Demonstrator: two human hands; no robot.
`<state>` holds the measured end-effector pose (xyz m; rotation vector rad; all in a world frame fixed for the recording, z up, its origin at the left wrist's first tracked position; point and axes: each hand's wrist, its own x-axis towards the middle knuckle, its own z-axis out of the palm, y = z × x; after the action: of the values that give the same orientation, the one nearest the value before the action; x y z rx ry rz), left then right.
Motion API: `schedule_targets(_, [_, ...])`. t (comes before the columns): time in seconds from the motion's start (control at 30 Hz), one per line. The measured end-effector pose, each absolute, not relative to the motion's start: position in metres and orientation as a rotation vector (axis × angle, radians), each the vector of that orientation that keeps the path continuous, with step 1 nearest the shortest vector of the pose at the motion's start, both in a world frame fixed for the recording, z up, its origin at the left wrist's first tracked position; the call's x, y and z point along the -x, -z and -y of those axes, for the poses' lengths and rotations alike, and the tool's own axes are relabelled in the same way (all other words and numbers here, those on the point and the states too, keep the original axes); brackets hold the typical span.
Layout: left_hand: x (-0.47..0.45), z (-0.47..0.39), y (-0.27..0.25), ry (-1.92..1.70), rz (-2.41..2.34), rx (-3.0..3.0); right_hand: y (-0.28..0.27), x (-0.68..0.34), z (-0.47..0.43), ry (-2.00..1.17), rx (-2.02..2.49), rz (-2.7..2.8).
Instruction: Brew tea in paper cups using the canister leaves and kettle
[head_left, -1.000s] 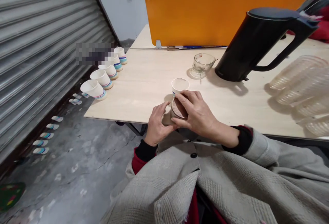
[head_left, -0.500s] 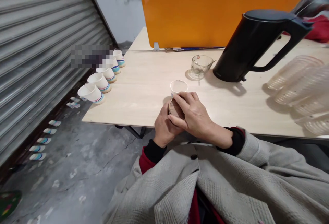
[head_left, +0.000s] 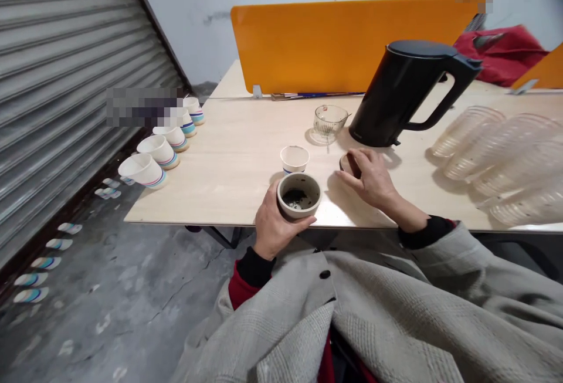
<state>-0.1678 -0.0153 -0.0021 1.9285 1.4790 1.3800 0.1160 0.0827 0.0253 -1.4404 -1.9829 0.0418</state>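
Observation:
My left hand (head_left: 273,226) is wrapped round a small round ceramic jar (head_left: 299,214), its mouth uncovered and facing up. Dark loose leaves, like tea, lie at the bottom of it. To the right, my right hand (head_left: 373,180) grips a round wooden lid (head_left: 350,164) by its edge, apart from the jar and low over the table. Just behind the jar stands a white paper cup (head_left: 294,157); its inside looks pale. Farther back is a clear glass bowl (head_left: 331,122) with a thin handle or stick at its rim.
A black electric kettle (head_left: 402,92) stands behind my right hand. Stacked clear plastic cups (head_left: 497,154) lie at the right. Several paper cups (head_left: 158,151) line the table's left edge. An orange divider (head_left: 303,46) crosses the back, with a red bag (head_left: 501,54) beyond.
The wooden lid has come off the jar and moved right in my right hand. The jar's inside now shows, still in my left hand. The view has shifted slightly.

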Motion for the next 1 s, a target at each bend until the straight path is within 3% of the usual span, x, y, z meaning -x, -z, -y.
schedule_targets(0.2, [0.168,0.015,0.003,-1.356,-1.481,-1.926,0.005,-0.148,-0.098,-0.154,1.524,2.164])
schedule_targets(0.5, [0.169,0.015,0.009,-1.422,-1.457,-1.925,-0.080,-0.125,-0.170,-0.331,1.718,1.732])
schedule_targets(0.67, [0.168,0.015,0.011,-1.430,-1.467,-1.927,-0.088,-0.097,-0.207,-0.461,1.662,1.648])
schedule_targets(1.0, [0.168,0.015,0.013,-1.439,-1.502,-1.967,-0.086,-0.094,-0.225,-0.106,1.693,1.738])
